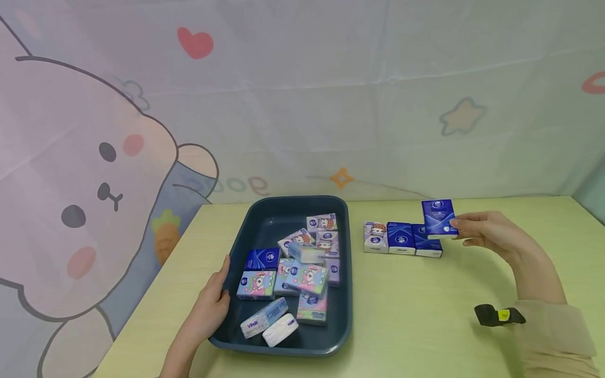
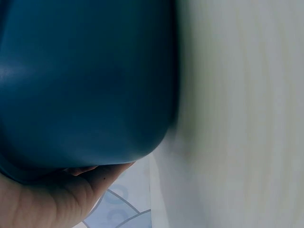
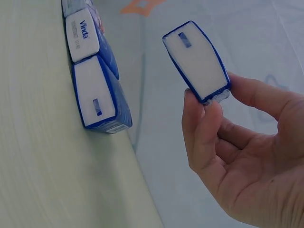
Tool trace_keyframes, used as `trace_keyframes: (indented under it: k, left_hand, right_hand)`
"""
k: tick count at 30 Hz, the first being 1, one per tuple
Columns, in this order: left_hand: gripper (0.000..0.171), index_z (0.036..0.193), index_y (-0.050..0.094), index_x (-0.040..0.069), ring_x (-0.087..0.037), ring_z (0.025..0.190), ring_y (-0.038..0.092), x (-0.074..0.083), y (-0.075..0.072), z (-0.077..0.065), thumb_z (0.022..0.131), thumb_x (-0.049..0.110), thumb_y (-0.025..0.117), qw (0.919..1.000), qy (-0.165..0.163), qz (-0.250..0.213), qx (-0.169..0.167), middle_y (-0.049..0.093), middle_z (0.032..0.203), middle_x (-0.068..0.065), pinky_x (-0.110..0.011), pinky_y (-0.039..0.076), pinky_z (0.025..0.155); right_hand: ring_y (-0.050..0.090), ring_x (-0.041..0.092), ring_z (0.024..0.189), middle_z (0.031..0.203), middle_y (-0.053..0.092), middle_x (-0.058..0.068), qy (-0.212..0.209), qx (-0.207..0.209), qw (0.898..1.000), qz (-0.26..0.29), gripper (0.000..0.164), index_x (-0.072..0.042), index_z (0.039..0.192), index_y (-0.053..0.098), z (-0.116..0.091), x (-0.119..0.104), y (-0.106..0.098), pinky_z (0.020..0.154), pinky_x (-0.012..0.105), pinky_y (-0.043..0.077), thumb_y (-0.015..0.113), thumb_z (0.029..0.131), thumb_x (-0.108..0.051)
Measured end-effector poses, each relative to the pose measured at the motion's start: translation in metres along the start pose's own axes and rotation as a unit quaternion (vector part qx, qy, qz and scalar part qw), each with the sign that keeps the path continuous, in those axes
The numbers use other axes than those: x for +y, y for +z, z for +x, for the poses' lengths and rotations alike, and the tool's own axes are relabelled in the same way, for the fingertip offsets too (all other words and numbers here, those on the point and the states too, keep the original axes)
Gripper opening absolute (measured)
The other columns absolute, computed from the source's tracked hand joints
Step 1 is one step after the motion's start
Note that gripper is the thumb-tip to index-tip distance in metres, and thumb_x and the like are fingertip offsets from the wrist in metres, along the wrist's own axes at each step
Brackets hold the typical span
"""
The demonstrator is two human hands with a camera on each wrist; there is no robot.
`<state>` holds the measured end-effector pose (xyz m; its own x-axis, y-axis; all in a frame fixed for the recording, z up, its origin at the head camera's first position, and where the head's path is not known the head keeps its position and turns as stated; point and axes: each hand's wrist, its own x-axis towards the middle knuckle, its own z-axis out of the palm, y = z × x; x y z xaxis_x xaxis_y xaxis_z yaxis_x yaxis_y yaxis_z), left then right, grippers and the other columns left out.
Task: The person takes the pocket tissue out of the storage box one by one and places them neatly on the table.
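1 pkt [image 1: 437, 216] in RH [image 1: 496, 236], LH [image 1: 208, 307] on tub [image 1: 288, 210]

Blue tissue pack [image 1: 437, 217] — aloft between right fingers [image 3: 204, 145]

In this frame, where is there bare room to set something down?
Mostly on the table, between the tub and the right forearm, in front of the row of packs. The tub's far-left corner is bare too. It is crowded mid-tub, where loose packs overlap, and at the row's right end, where the right hand holds a blue pack.
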<state>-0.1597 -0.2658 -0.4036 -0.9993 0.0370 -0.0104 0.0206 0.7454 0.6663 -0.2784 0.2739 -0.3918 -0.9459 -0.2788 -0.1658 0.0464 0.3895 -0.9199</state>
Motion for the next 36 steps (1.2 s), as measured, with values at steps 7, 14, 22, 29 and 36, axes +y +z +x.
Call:
trace_keyframes:
  k: [7, 14, 22, 29, 36]
  left_hand:
    - [0.067, 0.155, 0.007, 0.007, -0.045, 0.14, 0.028, -0.002, 0.001, 0.0, 0.095, -0.005, 0.035, 1.0, 0.007, 0.0, 0.007, 0.03, 0.149, -0.029, -0.06, 0.025, 0.113]
    - [0.067, 0.155, 0.008, 0.006, -0.045, 0.141, 0.028, -0.002, 0.001, -0.001, 0.095, -0.004, 0.036, 0.9999, 0.011, 0.0, 0.012, 0.031, 0.149, -0.028, -0.06, 0.025, 0.112]
    - [0.067, 0.155, 0.006, 0.007, -0.045, 0.142, 0.024, 0.001, 0.0, -0.001, 0.095, -0.004, 0.034, 1.0, -0.001, -0.003, 0.001, 0.028, 0.151, -0.028, -0.059, 0.021, 0.114]
    - [0.067, 0.155, 0.006, 0.007, -0.045, 0.143, 0.024, 0.0, 0.0, 0.0, 0.095, -0.003, 0.034, 1.0, -0.002, -0.004, 0.003, 0.029, 0.15, -0.028, -0.058, 0.022, 0.114]
    - [0.067, 0.155, 0.006, 0.008, -0.044, 0.142, 0.026, 0.0, 0.0, -0.001, 0.095, -0.003, 0.034, 1.0, -0.004, -0.003, 0.002, 0.029, 0.15, -0.027, -0.058, 0.022, 0.114]
  right_hand:
    - [0.064, 0.0, 0.084, 0.101, 0.061, -0.01, 0.027, 0.0, 1.0, 0.009, 0.069, 0.023, 0.14, 0.024, 0.002, 0.011, -0.005, 0.078, 0.019, 0.055, 0.051, 0.099, -0.025]
    - [0.064, 0.002, 0.077, 0.087, 0.064, -0.01, 0.061, 0.003, 0.998, 0.007, 0.063, 0.023, 0.137, 0.031, 0.002, 0.023, -0.009, 0.076, 0.02, 0.056, 0.051, 0.099, -0.023]
    - [0.063, 0.001, 0.072, 0.083, 0.064, -0.013, 0.075, 0.009, 0.997, -0.013, 0.066, 0.025, 0.136, 0.029, 0.003, 0.03, -0.01, 0.074, 0.021, 0.056, 0.05, 0.099, -0.025]
    - [0.062, 0.001, 0.073, 0.083, 0.064, -0.013, 0.081, 0.009, 0.996, -0.018, 0.068, 0.024, 0.137, 0.028, 0.003, 0.034, -0.012, 0.074, 0.022, 0.055, 0.049, 0.099, -0.027]
    - [0.061, 0.001, 0.071, 0.081, 0.064, -0.014, 0.089, 0.007, 0.996, -0.018, 0.067, 0.025, 0.137, 0.027, 0.003, 0.037, -0.013, 0.073, 0.021, 0.054, 0.048, 0.099, -0.025]
